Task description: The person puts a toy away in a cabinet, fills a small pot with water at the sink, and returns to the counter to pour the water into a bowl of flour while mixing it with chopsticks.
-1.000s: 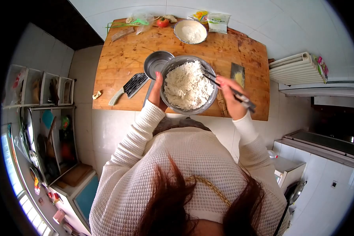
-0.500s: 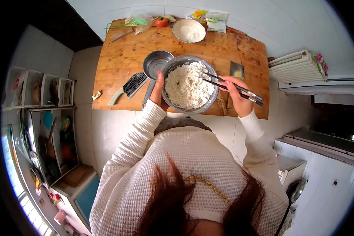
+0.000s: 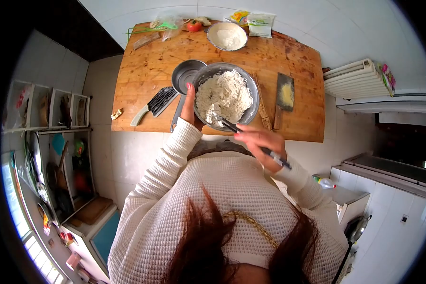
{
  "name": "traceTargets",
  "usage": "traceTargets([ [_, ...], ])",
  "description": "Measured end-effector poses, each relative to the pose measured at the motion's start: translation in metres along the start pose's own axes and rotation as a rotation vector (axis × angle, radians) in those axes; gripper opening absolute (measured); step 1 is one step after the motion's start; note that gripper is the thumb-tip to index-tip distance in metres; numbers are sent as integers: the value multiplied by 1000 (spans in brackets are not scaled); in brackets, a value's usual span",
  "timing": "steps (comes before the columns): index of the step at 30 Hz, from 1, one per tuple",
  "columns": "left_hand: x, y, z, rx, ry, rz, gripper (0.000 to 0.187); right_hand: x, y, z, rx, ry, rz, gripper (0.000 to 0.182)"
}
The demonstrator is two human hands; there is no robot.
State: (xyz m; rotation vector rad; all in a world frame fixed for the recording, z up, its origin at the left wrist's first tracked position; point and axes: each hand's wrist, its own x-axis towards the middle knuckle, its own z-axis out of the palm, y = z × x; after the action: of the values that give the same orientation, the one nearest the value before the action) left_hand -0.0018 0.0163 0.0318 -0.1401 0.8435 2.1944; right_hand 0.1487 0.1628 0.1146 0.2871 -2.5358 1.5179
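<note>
My left hand (image 3: 190,110) grips the left side of a grey metal bowl (image 3: 256,102), its thumb up along the rim. Crumbly white flour dough (image 3: 227,94) fills much of the bowl. In my right hand (image 3: 262,144) is a pair of black chopsticks (image 3: 229,124), their tips in the dough near the bowl's front edge. A small grey saucepan (image 3: 187,75) touches the bowl on the left, its handle running toward the front. Beside it lies a cleaver (image 3: 157,105) with a pale handle and dark patterned blade.
Right of the bowl lie a dark flat blade (image 3: 286,92) with yellow stuff on it and a bundle of thin sticks (image 3: 264,111). Along the back of the wooden table (image 3: 146,61) stand a bowl of flour (image 3: 227,37), a tomato (image 3: 194,25) and a white packet (image 3: 261,24).
My right hand has swung down and toward my body, carrying the chopstick tips from the dough's right side to its front. The bowl has shifted slightly left; the dark blade is now uncovered.
</note>
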Motion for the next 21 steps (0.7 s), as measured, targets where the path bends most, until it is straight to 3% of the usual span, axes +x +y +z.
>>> traceTargets([
  [3,-1,-1,-3,30,-35,-36,66,5,57,-8,199,158,37,22],
  [5,-3,-1,-5,47,-44,-67,67,13,58,-26,283,270,264,20],
  [7,-5,-1,-8,32,-32,-131,68,18,43,-38,319,381,243,20],
  [8,-6,-1,-8,30,-31,-131,68,17,44,-42,320,379,245,20],
  [12,-4,-4,-11,26,-34,-113,68,11,47,-31,-209,231,-2,23],
  [15,-2,-3,-12,9,-12,-87,67,1,25,-1,-198,38,20,28],
  [19,-1,-2,-15,-12,-45,-83,66,0,-3,4,-136,4,-36,24],
  [21,-2,-2,-14,-13,-27,-81,66,5,6,4,50,7,0,19],
])
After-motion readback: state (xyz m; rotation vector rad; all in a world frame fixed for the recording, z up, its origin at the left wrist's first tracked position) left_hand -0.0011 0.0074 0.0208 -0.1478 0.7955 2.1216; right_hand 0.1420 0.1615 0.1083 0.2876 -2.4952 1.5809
